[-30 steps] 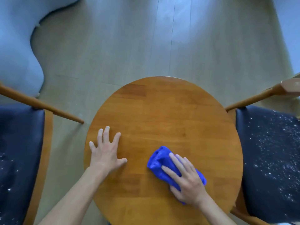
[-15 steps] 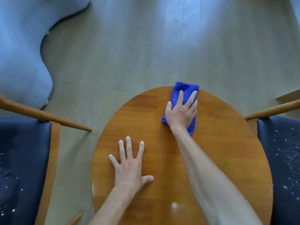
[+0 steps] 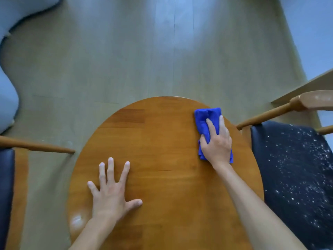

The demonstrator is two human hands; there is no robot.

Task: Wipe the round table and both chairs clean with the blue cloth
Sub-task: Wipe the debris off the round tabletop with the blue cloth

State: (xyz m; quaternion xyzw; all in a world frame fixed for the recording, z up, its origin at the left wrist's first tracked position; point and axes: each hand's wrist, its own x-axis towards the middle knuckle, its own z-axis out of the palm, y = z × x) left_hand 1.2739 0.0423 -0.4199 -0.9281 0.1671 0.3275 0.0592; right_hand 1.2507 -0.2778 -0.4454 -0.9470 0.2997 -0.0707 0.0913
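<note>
The round wooden table [image 3: 162, 141] fills the lower middle of the head view. My right hand [image 3: 217, 143] presses the folded blue cloth [image 3: 207, 116] flat against the table's far right part, fingers straight on top of it. My left hand [image 3: 112, 188] rests flat on the near left of the tabletop with fingers spread. The right chair [image 3: 295, 170] has a dark seat speckled with white crumbs. The left chair [image 3: 7, 186] shows a dark seat and a wooden armrest at the frame's left edge.
Pale wood-look floor [image 3: 144, 60] lies beyond the table. A light blue upholstered shape [image 3: 7, 105] curves along the far left. The right chair's wooden armrest [image 3: 270, 114] reaches toward the table edge close to the cloth.
My right hand has swept the cloth from the near middle to the far edge, then across to the far right of the table. My left hand stayed flat on the table.
</note>
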